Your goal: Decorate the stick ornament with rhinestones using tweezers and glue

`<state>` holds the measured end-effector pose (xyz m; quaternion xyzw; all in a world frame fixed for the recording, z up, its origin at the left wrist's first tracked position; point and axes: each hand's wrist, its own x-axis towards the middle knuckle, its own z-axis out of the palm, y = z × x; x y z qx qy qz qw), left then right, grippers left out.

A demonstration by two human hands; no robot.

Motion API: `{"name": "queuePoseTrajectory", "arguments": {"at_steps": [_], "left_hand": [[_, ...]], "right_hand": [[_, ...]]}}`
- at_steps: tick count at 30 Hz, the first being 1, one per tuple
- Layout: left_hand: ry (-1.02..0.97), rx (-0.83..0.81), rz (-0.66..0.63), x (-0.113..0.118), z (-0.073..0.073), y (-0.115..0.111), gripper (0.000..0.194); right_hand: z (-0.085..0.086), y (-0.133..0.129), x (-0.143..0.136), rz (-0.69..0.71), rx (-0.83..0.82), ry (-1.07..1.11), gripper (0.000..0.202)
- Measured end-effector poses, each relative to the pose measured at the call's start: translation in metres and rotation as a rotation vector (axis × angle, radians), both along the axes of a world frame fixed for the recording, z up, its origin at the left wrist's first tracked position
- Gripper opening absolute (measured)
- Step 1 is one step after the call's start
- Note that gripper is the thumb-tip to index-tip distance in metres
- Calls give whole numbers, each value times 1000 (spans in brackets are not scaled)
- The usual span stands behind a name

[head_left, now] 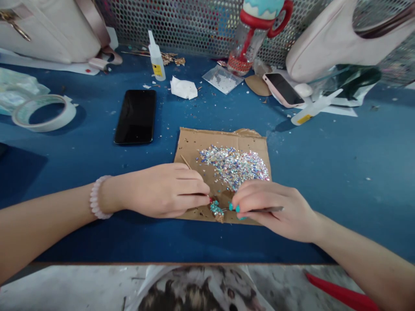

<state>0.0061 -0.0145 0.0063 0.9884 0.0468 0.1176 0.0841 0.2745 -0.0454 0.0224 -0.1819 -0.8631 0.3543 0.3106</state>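
My left hand [171,192] is closed in a pinch at the upper left edge of a small ornament [216,209] covered in turquoise stones, with a brownish-gold lower end. A thin wooden stick [185,161] shows behind that hand; whether it joins the ornament I cannot tell. Metal tweezers [269,209] are gripped in my right hand [275,207], their tips at the ornament's right side. Both hands rest over a piece of cardboard [189,140]. Just beyond my fingers lies a spread of glittering rhinestones [236,166].
Behind the cardboard are a black phone [136,116], a glue bottle [157,60], crumpled tissue [183,88] and a small plastic bag [222,79]. To the left lies a tape roll [45,125]. Another glue bottle [308,113], a pink-cased phone [283,90] and a tumbler [243,47] stand or lie back right.
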Motion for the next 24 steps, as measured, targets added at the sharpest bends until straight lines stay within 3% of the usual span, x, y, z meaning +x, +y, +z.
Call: {"name": "queuePoseTrajectory", "arguments": {"at_steps": [24], "left_hand": [[-25,-34,6,1,0,0,28]], "right_hand": [[-2,-1,2,-1,30,12,10]]}}
